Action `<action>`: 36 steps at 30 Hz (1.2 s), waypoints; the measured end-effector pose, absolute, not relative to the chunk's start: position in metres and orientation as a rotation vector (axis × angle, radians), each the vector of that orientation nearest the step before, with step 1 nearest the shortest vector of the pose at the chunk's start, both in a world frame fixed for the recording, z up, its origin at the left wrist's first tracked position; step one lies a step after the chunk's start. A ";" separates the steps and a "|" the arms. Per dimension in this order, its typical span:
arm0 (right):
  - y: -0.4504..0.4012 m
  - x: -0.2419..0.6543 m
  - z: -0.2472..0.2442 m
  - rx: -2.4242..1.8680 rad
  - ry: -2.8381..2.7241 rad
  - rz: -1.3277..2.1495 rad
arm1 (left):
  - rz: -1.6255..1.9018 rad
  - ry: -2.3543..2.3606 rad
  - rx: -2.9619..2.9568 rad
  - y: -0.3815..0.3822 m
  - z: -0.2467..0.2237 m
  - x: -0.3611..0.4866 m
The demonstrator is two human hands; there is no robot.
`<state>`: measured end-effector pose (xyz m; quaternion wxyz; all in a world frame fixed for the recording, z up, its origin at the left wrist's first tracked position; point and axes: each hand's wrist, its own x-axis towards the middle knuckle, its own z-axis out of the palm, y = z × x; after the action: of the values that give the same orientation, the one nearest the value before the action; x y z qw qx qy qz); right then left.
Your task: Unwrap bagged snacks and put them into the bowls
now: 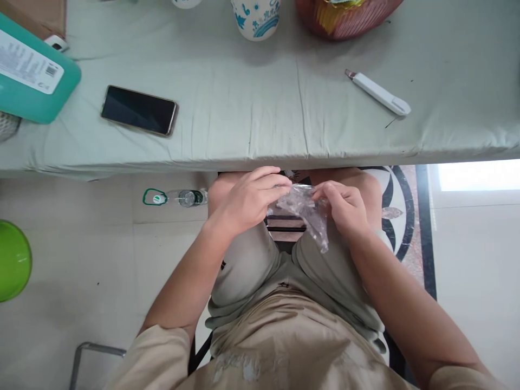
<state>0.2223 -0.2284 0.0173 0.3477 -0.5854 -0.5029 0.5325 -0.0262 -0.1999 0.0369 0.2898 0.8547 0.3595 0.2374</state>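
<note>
A crumpled clear plastic bag [307,211] hangs between my hands, over my lap and just in front of the table edge. My right hand [343,206] pinches its upper right side between thumb and fingers. On the other side, my left hand [258,195] is at the bag's upper left edge, its fingers together and pointing right; its thumb is hidden beneath them. The lower part of the bag dangles down and to the right. Whether anything is inside the bag cannot be made out.
On the cloth-covered table [211,81] lie a phone [139,110], a white cutter-like tool [379,93], a patterned cup [257,19], a red shiny object [345,19] and a green labelled case [36,76]. A bottle [190,198] and green bin [14,260] are below.
</note>
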 end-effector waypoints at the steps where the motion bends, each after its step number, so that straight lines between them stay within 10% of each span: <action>1: -0.227 0.220 0.016 -1.519 -1.307 1.371 | 0.658 0.956 2.297 -0.199 0.038 -0.025; 19: -0.230 0.210 0.027 -1.366 -1.005 1.574 | 0.665 1.055 0.683 -0.212 0.036 -0.015; 36: -0.247 0.205 0.012 -1.354 -0.760 1.930 | 0.702 1.195 0.858 -0.236 0.015 -0.018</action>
<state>0.2046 -0.2466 0.0125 0.3262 -0.5165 -0.2902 0.7366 -0.0183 -0.2355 0.0145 0.6856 0.3832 0.5337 0.3135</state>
